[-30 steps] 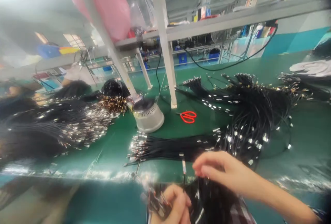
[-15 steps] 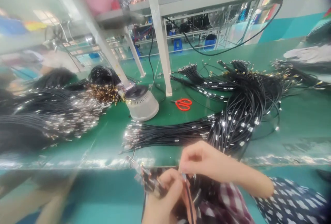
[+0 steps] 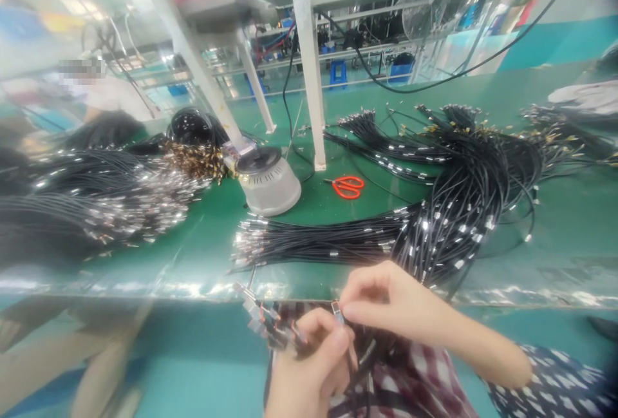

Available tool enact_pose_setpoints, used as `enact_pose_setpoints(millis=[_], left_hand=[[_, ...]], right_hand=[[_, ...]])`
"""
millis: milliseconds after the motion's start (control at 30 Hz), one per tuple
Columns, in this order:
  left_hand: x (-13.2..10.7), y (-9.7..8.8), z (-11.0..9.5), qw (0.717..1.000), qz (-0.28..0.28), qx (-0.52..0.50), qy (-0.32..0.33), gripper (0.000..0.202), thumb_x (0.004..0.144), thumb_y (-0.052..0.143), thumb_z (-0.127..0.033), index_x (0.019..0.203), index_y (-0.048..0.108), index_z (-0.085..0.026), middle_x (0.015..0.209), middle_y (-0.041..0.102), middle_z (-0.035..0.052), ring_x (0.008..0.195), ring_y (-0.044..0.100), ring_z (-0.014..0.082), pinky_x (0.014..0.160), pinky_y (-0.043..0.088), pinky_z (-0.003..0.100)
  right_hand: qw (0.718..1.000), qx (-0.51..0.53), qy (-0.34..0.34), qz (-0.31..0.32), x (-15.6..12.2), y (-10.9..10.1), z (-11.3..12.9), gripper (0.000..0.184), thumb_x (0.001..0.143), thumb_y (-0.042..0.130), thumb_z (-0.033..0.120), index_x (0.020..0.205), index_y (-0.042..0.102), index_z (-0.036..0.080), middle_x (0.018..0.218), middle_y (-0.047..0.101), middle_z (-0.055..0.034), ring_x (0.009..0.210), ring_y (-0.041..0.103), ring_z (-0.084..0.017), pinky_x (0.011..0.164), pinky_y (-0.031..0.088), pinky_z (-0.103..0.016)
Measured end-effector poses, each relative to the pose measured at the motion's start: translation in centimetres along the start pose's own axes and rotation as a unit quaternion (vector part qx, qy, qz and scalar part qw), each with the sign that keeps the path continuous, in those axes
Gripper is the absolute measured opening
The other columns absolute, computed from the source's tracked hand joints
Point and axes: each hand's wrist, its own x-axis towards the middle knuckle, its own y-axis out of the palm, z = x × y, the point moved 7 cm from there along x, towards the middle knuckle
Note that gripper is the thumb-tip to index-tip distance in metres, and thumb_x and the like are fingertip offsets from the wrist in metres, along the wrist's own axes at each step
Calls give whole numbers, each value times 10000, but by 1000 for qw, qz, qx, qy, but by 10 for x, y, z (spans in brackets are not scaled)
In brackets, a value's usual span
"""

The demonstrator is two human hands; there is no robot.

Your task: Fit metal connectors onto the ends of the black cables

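My left hand (image 3: pixel 313 357) is closed around several black cables, whose silvery connector ends (image 3: pixel 265 323) fan out past its fingers to the left. One cable's metal end (image 3: pixel 337 310), with an orange rim, stands up between the left thumb and my right hand. My right hand (image 3: pixel 386 295) is closed in a pinch, fingertips against that cable end; how firmly it grips is hard to see. Both hands are in front of the table's near edge, above my lap. Just beyond them lies a large bundle of black cables (image 3: pixel 318 244) with white tags.
Red-handled scissors (image 3: pixel 348 187) lie on the green table (image 3: pixel 207 237), near a pale round device (image 3: pixel 273 189) and a white post (image 3: pixel 309 76). More cable heaps (image 3: pixel 116 192) are piled at left. Another person's forearm (image 3: pixel 96 366) shows at lower left, blurred.
My right hand has shifted slightly right, and the orange-rimmed cable end now shows between the hands. The left hand keeps its cables. The view has shifted a little.
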Motion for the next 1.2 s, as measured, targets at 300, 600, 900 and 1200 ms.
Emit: enact_pose_setpoints(millis=[300, 600, 900, 1200], left_hand=[[-3, 0, -6, 1000, -25, 9, 4, 271, 668, 820, -345, 657, 660, -127, 471, 534, -32, 374, 292, 7, 418, 184, 175], [-1, -1, -7, 1000, -14, -5, -2, 264, 661, 824, -344, 659, 660, -137, 462, 522, -45, 364, 295, 9, 416, 220, 170], [14, -14, 3, 999, 25, -47, 9, 337, 646, 827, -407, 638, 590, -169, 463, 586, -34, 295, 245, -8, 339, 192, 159], [32, -30, 8, 997, 17, -21, 68, 453, 551, 859, -483, 569, 543, -159, 437, 596, -3, 353, 448, 41, 401, 243, 179]], right_hand=[[998, 50, -37, 4, 1, 17, 1, 204, 848, 609, 299, 733, 577, 134, 672, 571, 1, 610, 492, -109, 591, 413, -239], [992, 121, -5, -17, 6, 24, -13, 265, 893, 536, 399, 767, 474, 174, 595, 445, 65, 503, 382, -74, 495, 319, -196], [995, -10, -35, -88, 7, 12, -5, 147, 818, 588, 221, 700, 514, 173, 674, 539, 20, 606, 489, -110, 580, 391, -229], [994, 74, 16, -79, 21, 21, -18, 241, 673, 657, 89, 714, 442, 192, 664, 633, 34, 574, 522, -87, 565, 407, -200]])
